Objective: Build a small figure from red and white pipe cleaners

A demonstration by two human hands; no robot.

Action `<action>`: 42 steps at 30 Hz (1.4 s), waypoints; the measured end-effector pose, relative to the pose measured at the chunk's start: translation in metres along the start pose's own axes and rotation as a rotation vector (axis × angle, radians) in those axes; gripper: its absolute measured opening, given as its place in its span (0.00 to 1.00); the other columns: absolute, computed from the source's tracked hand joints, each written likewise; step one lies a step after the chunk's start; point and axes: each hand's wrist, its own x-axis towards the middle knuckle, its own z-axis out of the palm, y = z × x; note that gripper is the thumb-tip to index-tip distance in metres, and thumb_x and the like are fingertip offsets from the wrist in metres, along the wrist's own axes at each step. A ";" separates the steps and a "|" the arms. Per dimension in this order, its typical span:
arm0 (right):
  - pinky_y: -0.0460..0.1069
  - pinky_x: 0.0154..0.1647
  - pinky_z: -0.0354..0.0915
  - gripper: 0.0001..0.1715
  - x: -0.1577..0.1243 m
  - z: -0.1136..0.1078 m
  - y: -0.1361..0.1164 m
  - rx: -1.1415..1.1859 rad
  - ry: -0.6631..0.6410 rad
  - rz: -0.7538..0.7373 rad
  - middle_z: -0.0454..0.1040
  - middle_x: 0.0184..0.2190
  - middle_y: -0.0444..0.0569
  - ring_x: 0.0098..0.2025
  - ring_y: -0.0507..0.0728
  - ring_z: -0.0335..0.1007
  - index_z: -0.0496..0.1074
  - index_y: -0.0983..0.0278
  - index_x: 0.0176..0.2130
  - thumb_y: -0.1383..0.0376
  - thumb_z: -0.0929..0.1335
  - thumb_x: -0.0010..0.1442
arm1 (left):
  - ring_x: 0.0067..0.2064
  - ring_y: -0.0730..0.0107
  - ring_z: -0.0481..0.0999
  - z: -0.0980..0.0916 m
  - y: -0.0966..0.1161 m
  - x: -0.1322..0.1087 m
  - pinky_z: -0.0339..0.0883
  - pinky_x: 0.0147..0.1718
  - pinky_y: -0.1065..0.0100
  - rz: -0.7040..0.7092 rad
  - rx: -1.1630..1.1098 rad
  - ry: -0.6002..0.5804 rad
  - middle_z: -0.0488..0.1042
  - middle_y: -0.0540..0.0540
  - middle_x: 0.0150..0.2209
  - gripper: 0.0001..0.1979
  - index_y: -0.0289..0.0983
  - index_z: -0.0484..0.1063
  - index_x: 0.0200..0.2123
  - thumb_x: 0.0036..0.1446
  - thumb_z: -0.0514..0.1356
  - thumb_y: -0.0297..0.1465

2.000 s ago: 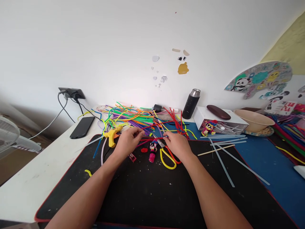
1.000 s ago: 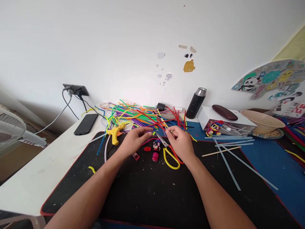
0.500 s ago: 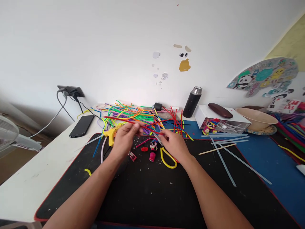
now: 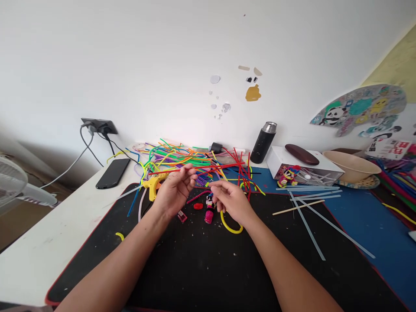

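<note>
A long red pipe cleaner (image 4: 224, 165) runs almost level across my left fingertips, its short end sticking out to the left. My left hand (image 4: 173, 195) is closed on it, thumb against bent fingers, palm partly turned up. My right hand (image 4: 232, 201) hovers close by on the right, thumb and index together; anything between them is too small to make out. Beneath the right hand a yellow loop (image 4: 232, 230) shows, its upper part hidden. Between the hands lie a small figure with a pink base (image 4: 209, 214) and a red piece (image 4: 198, 206).
A pile of coloured pipe cleaners (image 4: 195, 158) lies along the wall. A yellow glue gun (image 4: 151, 188) is left of my hands, near a phone (image 4: 113, 173). A black flask (image 4: 264, 143), a white box (image 4: 276, 162) and clear glue sticks (image 4: 308, 229) are at right on the dark mat (image 4: 201, 268).
The right hand has come off the red pipe cleaner, which now tilts up to the right instead of down. My left palm has turned upward. The view has shifted slightly.
</note>
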 end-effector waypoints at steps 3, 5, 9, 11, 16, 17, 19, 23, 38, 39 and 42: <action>0.43 0.17 0.58 0.26 -0.002 0.002 -0.005 0.127 0.021 0.006 0.75 0.25 0.42 0.19 0.50 0.70 0.77 0.64 0.46 0.46 0.72 0.61 | 0.35 0.73 0.82 0.006 -0.007 -0.008 0.77 0.37 0.75 -0.058 0.048 -0.052 0.83 0.44 0.36 0.06 0.33 0.81 0.41 0.64 0.65 0.29; 0.43 0.17 0.58 0.24 -0.001 -0.002 -0.007 0.191 0.084 0.004 0.74 0.24 0.43 0.19 0.50 0.69 0.77 0.64 0.39 0.45 0.73 0.60 | 0.34 0.73 0.82 0.008 -0.010 -0.011 0.78 0.36 0.75 -0.085 0.078 -0.080 0.83 0.43 0.35 0.06 0.32 0.81 0.41 0.64 0.66 0.29; 0.43 0.16 0.58 0.23 0.000 -0.009 -0.010 0.215 0.137 -0.010 0.75 0.24 0.44 0.19 0.50 0.69 0.76 0.64 0.33 0.47 0.75 0.58 | 0.34 0.72 0.83 0.009 -0.014 -0.012 0.78 0.36 0.74 -0.131 0.085 -0.102 0.83 0.42 0.36 0.07 0.31 0.82 0.40 0.64 0.66 0.29; 0.43 0.16 0.58 0.22 -0.001 -0.007 -0.011 0.215 0.107 -0.011 0.76 0.25 0.44 0.19 0.50 0.70 0.78 0.64 0.38 0.48 0.75 0.58 | 0.35 0.71 0.83 0.008 -0.015 -0.011 0.78 0.37 0.74 -0.122 0.076 -0.086 0.84 0.41 0.36 0.06 0.31 0.82 0.41 0.64 0.65 0.28; 0.42 0.16 0.58 0.21 -0.003 -0.002 -0.012 0.233 0.050 -0.018 0.79 0.29 0.46 0.21 0.51 0.74 0.78 0.64 0.42 0.50 0.75 0.58 | 0.35 0.71 0.83 0.008 -0.016 -0.011 0.78 0.37 0.74 -0.164 0.076 -0.069 0.84 0.40 0.36 0.07 0.30 0.83 0.41 0.65 0.64 0.27; 0.42 0.17 0.59 0.21 -0.003 -0.002 -0.012 0.241 0.053 -0.021 0.79 0.29 0.46 0.21 0.51 0.74 0.78 0.64 0.41 0.50 0.76 0.58 | 0.35 0.71 0.83 0.008 -0.016 -0.012 0.78 0.37 0.74 -0.177 0.082 -0.078 0.84 0.40 0.36 0.07 0.30 0.83 0.41 0.65 0.64 0.27; 0.43 0.16 0.60 0.22 -0.002 -0.002 -0.012 0.258 0.058 -0.025 0.79 0.30 0.46 0.20 0.51 0.73 0.78 0.64 0.41 0.49 0.76 0.57 | 0.35 0.69 0.84 0.009 -0.018 -0.013 0.78 0.37 0.72 -0.197 0.100 -0.113 0.84 0.39 0.37 0.07 0.30 0.83 0.42 0.65 0.65 0.27; 0.43 0.16 0.59 0.25 -0.002 -0.003 -0.012 0.274 0.073 -0.036 0.78 0.29 0.46 0.20 0.51 0.74 0.81 0.64 0.41 0.47 0.77 0.56 | 0.33 0.68 0.83 0.009 -0.023 -0.015 0.78 0.36 0.71 -0.242 0.127 -0.188 0.84 0.36 0.37 0.09 0.29 0.83 0.42 0.62 0.68 0.29; 0.44 0.19 0.62 0.26 -0.005 0.000 -0.018 0.197 0.153 -0.087 0.74 0.24 0.46 0.25 0.53 0.72 0.84 0.64 0.39 0.44 0.76 0.56 | 0.28 0.72 0.77 0.009 -0.028 -0.020 0.70 0.29 0.73 -0.287 0.341 -0.280 0.78 0.43 0.28 0.18 0.31 0.79 0.26 0.52 0.75 0.41; 0.44 0.19 0.62 0.26 -0.005 0.000 -0.018 0.193 0.152 -0.088 0.74 0.24 0.47 0.25 0.53 0.72 0.84 0.64 0.38 0.44 0.76 0.56 | 0.28 0.72 0.77 0.009 -0.028 -0.020 0.69 0.29 0.73 -0.285 0.349 -0.280 0.78 0.44 0.27 0.18 0.31 0.79 0.26 0.52 0.75 0.41; 0.44 0.19 0.61 0.26 -0.005 0.001 -0.017 0.197 0.143 -0.091 0.76 0.26 0.48 0.25 0.53 0.73 0.84 0.64 0.39 0.44 0.76 0.57 | 0.28 0.72 0.77 0.010 -0.029 -0.020 0.68 0.29 0.73 -0.285 0.372 -0.278 0.77 0.44 0.27 0.19 0.31 0.79 0.26 0.51 0.75 0.42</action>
